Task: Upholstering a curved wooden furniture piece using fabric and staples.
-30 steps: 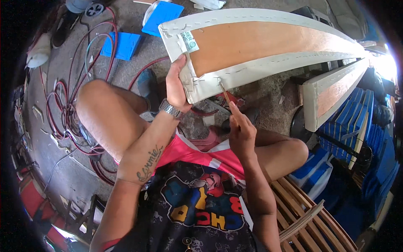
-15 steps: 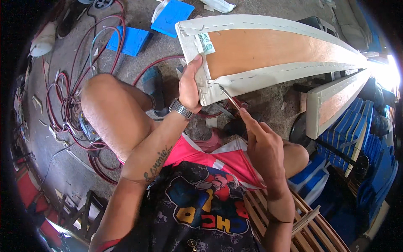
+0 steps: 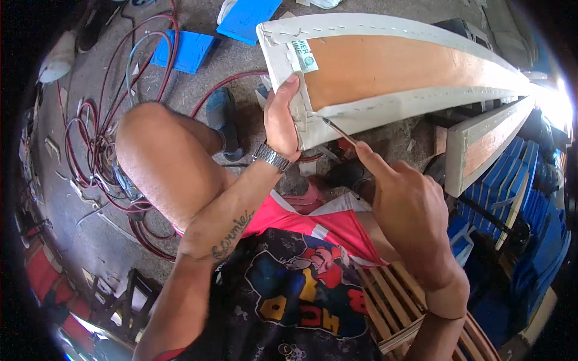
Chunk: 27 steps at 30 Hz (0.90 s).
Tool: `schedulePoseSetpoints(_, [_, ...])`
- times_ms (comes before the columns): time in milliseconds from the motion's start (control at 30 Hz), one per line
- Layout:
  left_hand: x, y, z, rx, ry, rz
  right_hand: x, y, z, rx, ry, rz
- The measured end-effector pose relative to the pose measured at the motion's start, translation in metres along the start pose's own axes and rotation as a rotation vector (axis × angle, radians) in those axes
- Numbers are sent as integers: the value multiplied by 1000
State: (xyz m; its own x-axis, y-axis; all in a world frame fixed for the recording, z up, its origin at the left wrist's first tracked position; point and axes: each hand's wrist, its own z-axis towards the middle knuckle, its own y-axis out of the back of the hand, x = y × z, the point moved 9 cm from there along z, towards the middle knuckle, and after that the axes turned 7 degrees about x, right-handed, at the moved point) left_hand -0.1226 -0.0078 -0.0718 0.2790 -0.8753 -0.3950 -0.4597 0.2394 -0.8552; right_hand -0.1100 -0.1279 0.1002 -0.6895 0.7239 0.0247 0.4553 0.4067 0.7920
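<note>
Left hand (image 3: 282, 123) grips the near end of white-edged panel (image 3: 373, 66), which extends rightward; right hand (image 3: 412, 210) clasps thin tool (image 3: 341, 132), tip at stapled border (image 3: 367, 118); likely staple work; next calls for firm bracing, controlled tip

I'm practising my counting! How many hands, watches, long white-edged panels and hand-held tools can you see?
Left hand and right hand: 2
Watch: 1
Held panel and other panel: 2
Thin tool: 1
Total: 6
</note>
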Motion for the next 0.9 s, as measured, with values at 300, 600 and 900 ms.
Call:
schedulePoseSetpoints(300, [-6,-13,1,28,35,3,-24,-113,24,-816,261,652])
schedulePoseSetpoints(600, [-10,-10,-1,33,51,33,-18,-80,-13,-461,129,555])
schedulePoseSetpoints(900, [-10,-11,3,44,56,45,-9,-55,2,-381,138,417])
